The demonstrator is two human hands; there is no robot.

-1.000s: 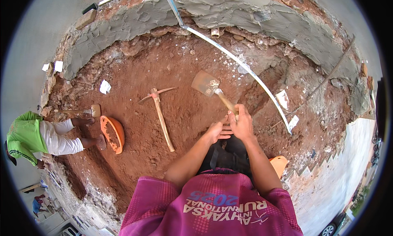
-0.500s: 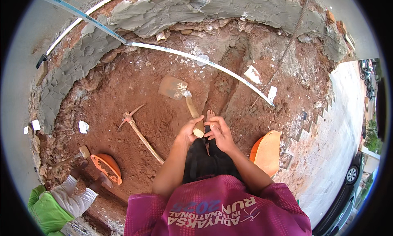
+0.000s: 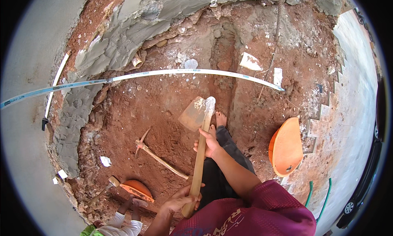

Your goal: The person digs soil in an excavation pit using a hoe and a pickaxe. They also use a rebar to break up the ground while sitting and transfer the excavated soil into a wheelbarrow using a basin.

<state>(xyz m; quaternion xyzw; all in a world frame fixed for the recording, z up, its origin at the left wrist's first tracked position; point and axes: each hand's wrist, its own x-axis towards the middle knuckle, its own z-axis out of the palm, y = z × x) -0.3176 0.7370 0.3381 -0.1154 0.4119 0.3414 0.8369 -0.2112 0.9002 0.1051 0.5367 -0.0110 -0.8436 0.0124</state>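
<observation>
A hoe with a wide flat blade (image 3: 192, 114) and a pale wooden handle (image 3: 199, 166) is in both my hands, its blade end pointing away from me. My left hand (image 3: 183, 198) is closed around the butt of the handle, close to my shirt. Farther up the handle, nearer the blade, my right hand (image 3: 209, 143) is wrapped around the wood. My bare feet (image 3: 221, 118) stand on red soil just right of the blade. A pickaxe (image 3: 157, 154) lies on the soil to the left of my hoe.
A white and blue pipe (image 3: 172, 71) crosses the pit ahead. An orange basin (image 3: 288, 148) is at the right, beside paving. At the lower left, a co-worker's hands (image 3: 133, 203) are beside another orange basin (image 3: 137, 189) and hoe (image 3: 107, 187). Rough grey mortar (image 3: 123, 35) edges the pit.
My left hand has come back toward my body with the handle's end. My right hand, open before, now grips the handle near the blade. The view has turned and shifted.
</observation>
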